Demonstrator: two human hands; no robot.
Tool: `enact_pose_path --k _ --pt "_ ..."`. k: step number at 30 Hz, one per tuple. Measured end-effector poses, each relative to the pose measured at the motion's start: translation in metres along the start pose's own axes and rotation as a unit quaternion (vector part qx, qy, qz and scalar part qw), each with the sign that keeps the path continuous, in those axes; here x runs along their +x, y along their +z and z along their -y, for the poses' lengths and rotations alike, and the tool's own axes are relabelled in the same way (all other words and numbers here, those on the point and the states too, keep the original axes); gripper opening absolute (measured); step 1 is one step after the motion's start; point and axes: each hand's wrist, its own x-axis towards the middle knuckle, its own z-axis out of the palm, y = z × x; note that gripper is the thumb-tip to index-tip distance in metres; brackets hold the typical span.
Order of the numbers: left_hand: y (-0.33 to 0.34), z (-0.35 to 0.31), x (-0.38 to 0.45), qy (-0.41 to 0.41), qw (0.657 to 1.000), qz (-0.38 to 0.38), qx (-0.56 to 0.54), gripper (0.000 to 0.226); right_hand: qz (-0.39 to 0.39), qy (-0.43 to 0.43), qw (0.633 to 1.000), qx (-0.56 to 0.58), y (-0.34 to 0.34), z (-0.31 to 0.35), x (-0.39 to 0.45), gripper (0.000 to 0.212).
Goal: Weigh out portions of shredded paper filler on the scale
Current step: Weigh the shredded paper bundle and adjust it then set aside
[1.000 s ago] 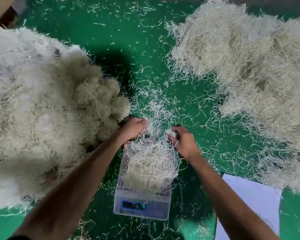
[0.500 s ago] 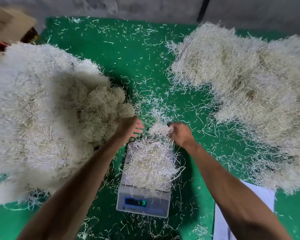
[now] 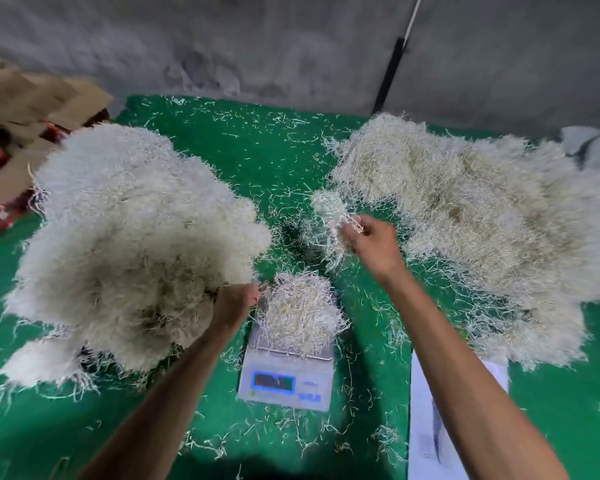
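Observation:
A white digital scale (image 3: 286, 384) stands on the green mat, its display lit but unreadable. A small mound of shredded paper (image 3: 300, 311) sits on its platform. My right hand (image 3: 373, 242) is raised beyond the scale, toward the right pile, fingers closed on a tuft of shredded paper (image 3: 331, 211). My left hand (image 3: 234, 304) rests at the scale's left edge against the big left pile; its fingers are hidden by the paper. A large whitish pile (image 3: 129, 244) lies to the left, and a flatter cream pile (image 3: 475, 223) to the right.
Loose strands litter the green mat (image 3: 257, 157). A white sheet (image 3: 426, 427) lies at the lower right under my right forearm. Cardboard boxes (image 3: 32, 109) stand at the far left. A grey wall with a dark pole (image 3: 390, 71) closes the back.
My right hand has lifted away from the scale toward the right pile, carrying a tuft of paper. My left hand drew back to the scale's left edge. The camera tilted up.

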Motion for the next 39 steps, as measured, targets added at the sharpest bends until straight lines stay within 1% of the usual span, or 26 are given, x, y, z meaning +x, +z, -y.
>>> enact_pose_path --k 1,2,4,5,7,8,10,11,12,14,17,20,23,27,31,39 --pt "0.0 0.006 -0.005 -0.002 1.0 0.002 -0.003 0.015 0.017 -0.006 1.0 -0.01 0.001 0.003 -0.012 0.012" --pt "-0.002 0.008 -0.011 0.005 1.0 0.002 0.006 0.015 0.031 -0.007 0.999 -0.019 0.003 0.003 -0.023 0.009" --pt "-0.001 0.009 -0.021 0.052 0.998 -0.016 0.026 0.019 0.044 -0.003 0.999 -0.027 0.01 -0.004 -0.04 0.011" --pt "0.0 0.008 -0.025 0.087 0.995 -0.034 0.046 0.024 0.048 -0.002 0.998 -0.04 0.015 -0.008 -0.047 0.019" --pt "0.003 0.002 -0.035 0.154 0.984 -0.068 0.061 0.034 0.079 0.007 0.994 -0.077 0.023 -0.016 -0.058 0.042" --pt "0.005 -0.002 -0.038 0.172 0.98 -0.077 0.059 0.034 0.103 0.017 0.991 -0.089 0.026 -0.018 -0.064 0.051" --pt "0.006 -0.013 -0.044 0.187 0.977 -0.094 0.049 0.021 0.141 0.027 0.986 -0.084 0.03 -0.02 -0.077 0.062" --pt "0.006 -0.019 -0.045 0.188 0.976 -0.106 0.038 0.017 0.141 0.022 0.987 -0.076 0.03 -0.022 -0.081 0.062" --pt "0.005 -0.023 -0.047 0.186 0.975 -0.116 0.031 0.017 0.129 0.012 0.989 -0.075 0.029 -0.022 -0.084 0.058" --pt "0.004 -0.028 -0.049 0.184 0.976 -0.114 0.018 0.018 0.081 0.0 0.993 -0.087 0.023 -0.025 -0.087 0.051" --pt "0.002 -0.028 -0.053 0.192 0.977 -0.088 0.003 0.02 0.009 0.0 0.988 -0.156 0.015 -0.037 -0.089 0.053" --pt "0.002 -0.025 -0.058 0.189 0.978 -0.082 0.015 0.022 -0.022 -0.007 0.979 -0.202 0.011 -0.045 -0.093 0.043" --pt "0.001 -0.021 -0.062 0.18 0.98 -0.079 0.014 0.023 -0.022 0.009 0.987 -0.162 0.013 -0.05 -0.096 0.029" --pt "0.002 -0.018 -0.062 0.178 0.981 -0.073 0.007 0.022 -0.011 0.019 0.99 -0.141 0.018 -0.052 -0.097 0.011" --pt "0.0 -0.016 -0.065 0.168 0.984 -0.054 -0.009 0.022 0.0 0.012 0.99 -0.144 0.023 -0.055 -0.097 0.008" --pt "0.001 -0.017 -0.065 0.163 0.986 -0.041 0.004 0.021 0.004 0.04 0.989 -0.146 0.034 -0.058 -0.097 0.028"
